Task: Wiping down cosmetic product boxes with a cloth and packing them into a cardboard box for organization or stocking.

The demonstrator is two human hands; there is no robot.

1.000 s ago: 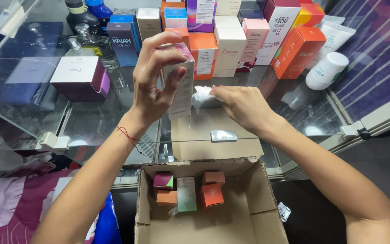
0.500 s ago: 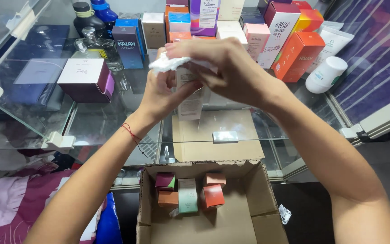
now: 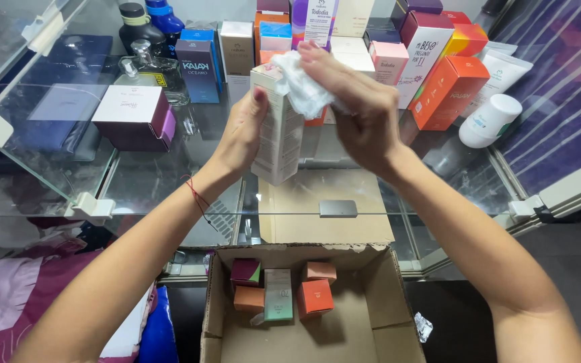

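Here my left hand (image 3: 243, 131) has its grip closed on a tall pale box (image 3: 278, 128), fingers wrapped round its left face and the thumb tip up near the top edge. The box stands almost upright, long axis running top to bottom with the top tipped a little away from me, held in the air above the glass counter (image 3: 169, 181) and touching nothing below. My right hand (image 3: 361, 111) comes in from the right and over the top, its grip bunched on a white cloth (image 3: 304, 91) that is pressed against the box's upper right corner. So the cloth lies up and to the right of my left grip, and the right hand is the nearer one to the top of the box. Both forearms rise from the lower corners and meet at the box, wrists bent inward.

Beyond it, on the counter, stand rows of coloured boxes: an orange box (image 3: 448, 91), a blue box (image 3: 198, 67), a purple box (image 3: 132, 117), and a white tube (image 3: 489, 119). Below the counter edge an open carton (image 3: 371, 323) holds several small boxes.
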